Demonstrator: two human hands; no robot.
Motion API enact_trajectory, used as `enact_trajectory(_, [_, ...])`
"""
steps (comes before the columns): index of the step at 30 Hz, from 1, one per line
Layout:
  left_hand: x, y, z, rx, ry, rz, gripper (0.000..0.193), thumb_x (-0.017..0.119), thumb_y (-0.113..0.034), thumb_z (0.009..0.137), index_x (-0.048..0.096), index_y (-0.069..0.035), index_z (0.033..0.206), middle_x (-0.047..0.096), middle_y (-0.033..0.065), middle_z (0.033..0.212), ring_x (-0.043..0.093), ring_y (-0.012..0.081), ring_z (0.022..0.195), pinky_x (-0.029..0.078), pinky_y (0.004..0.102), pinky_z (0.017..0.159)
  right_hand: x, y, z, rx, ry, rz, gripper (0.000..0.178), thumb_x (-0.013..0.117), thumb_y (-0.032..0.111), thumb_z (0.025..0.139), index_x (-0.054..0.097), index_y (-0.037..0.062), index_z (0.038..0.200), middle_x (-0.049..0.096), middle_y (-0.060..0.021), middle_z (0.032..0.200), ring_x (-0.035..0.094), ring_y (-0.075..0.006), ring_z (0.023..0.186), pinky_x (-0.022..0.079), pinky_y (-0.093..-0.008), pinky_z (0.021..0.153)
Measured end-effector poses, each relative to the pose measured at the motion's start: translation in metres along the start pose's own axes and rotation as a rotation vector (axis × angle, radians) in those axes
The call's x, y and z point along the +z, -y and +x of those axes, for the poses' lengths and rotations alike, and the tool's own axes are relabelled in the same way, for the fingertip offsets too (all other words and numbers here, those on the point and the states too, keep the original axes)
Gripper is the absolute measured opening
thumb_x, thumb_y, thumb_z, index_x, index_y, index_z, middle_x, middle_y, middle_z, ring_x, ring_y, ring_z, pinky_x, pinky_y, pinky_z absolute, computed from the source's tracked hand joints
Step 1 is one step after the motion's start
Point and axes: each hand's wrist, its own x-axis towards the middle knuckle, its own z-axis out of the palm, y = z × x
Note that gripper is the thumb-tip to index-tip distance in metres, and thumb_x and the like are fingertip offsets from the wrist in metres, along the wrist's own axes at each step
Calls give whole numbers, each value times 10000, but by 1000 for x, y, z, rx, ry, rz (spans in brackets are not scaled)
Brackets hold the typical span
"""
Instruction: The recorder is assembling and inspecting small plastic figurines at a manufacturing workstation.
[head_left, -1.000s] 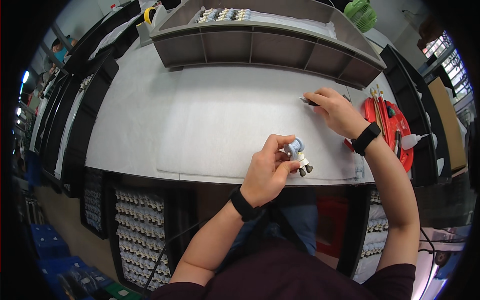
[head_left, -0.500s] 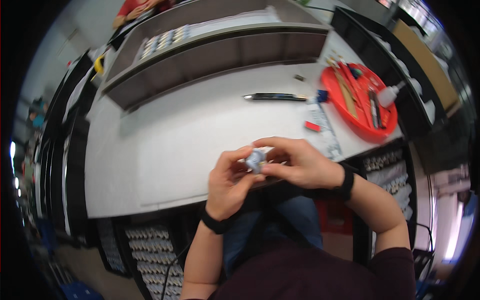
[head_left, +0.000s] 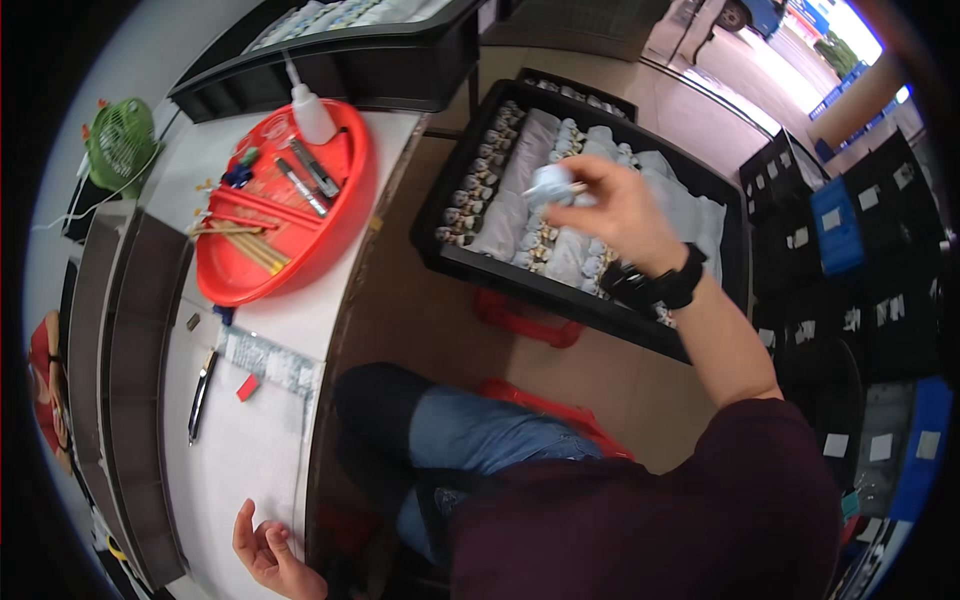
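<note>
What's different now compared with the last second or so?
The view has swung right, off the table. The right hand, which met the left at the small pale figure half a second ago, now holds that figure alone out over the black crate of similar pieces. The left hand has let go and rests open on the table edge. The red tray and pen lie as before.

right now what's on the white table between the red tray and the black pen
In the head view, a printed paper strip and a small red piece lie between red tray and pen.

Bright even indoor light, daylight glare top right, strong fisheye bending, dark vignetted rim.
</note>
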Motion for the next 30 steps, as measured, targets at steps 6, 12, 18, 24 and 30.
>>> enact_trajectory(6, [3,-8,1,-133,8,-13,264,534,-49,844,530,-8,1105,568,88,770,512,137,638,442,243,566,-150,-86,-96,284,-243,-607,339,714,64,644,573,4,946,612,-91,847,591,-171,795,466,-266,718])
enact_trajectory(12, [3,-11,3,-139,57,-15,237,535,-56,842,546,0,1072,551,66,740,501,131,634,424,232,559,-160,-125,-157,542,-205,-688,325,737,-15,561,532,8,812,573,-61,707,548,-155,683,460,-267,655])
enact_trajectory(18, [8,-16,2,-159,-18,59,212,546,-61,838,566,5,1038,545,67,721,505,137,635,434,244,570,-152,-151,-171,582,-121,-629,318,715,-23,575,516,16,820,567,-66,737,548,-154,704,457,-267,670])
enact_trajectory(24, [7,-12,1,-164,-52,53,195,537,-39,841,571,11,1027,556,82,732,511,143,629,446,251,581,-156,-158,-173,585,-53,-560,275,641,-52,600,519,10,838,560,-60,761,546,-161,718,456,-265,684])
enact_trajectory(30, [9,-17,1,-125,-21,59,190,523,-26,844,574,13,1022,565,92,729,517,146,635,445,252,583,-160,-159,-173,586,-35,-554,263,608,-69,601,521,4,838,562,-64,741,545,-158,698,457,-265,667])
